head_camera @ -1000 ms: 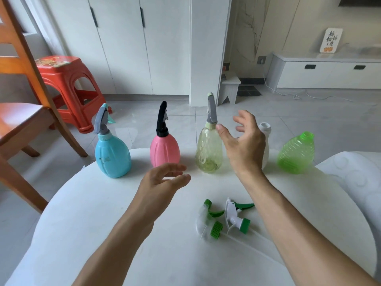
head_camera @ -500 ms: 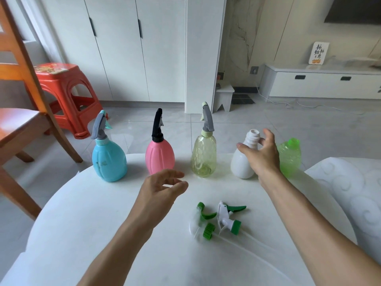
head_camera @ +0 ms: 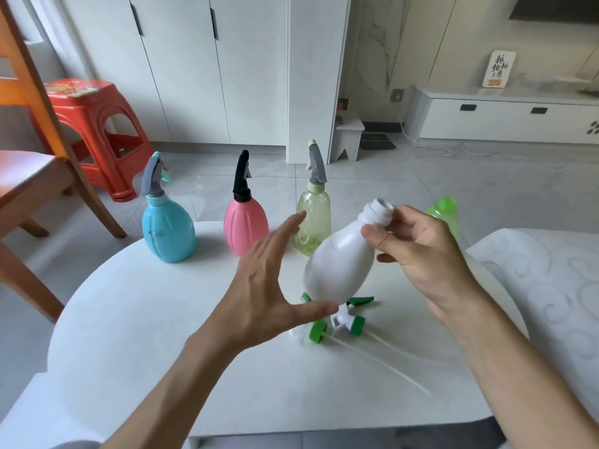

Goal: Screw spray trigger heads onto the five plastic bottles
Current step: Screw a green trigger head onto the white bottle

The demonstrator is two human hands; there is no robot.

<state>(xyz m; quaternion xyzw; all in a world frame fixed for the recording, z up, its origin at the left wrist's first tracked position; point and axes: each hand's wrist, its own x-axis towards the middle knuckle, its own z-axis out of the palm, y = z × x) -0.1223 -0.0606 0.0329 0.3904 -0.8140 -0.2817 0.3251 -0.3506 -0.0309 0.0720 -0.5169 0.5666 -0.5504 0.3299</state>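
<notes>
A round white table (head_camera: 136, 319) fills the lower view, and everything here is placed against it. Beyond its far left edge stand a wooden chair (head_camera: 35, 176) and a red plastic stool (head_camera: 94, 124) on the tiled floor. Along the table's far edge stand a blue bottle (head_camera: 168, 231), a pink bottle (head_camera: 245, 228) and a pale yellow bottle (head_camera: 312, 222), each with a trigger head screwed on; a green bottle (head_camera: 442, 210), uncapped, sits at the far right, partly hidden. Above the table's middle, the right hand (head_camera: 421, 254) pinches the neck of a tilted white bottle (head_camera: 338, 267), lifted off the surface with its mouth open. The left hand (head_camera: 265, 286) hovers beside that bottle's body, fingers straight and spread wide, holding nothing. Under the white bottle, two green-collared trigger heads (head_camera: 337, 324) lie on the table.
</notes>
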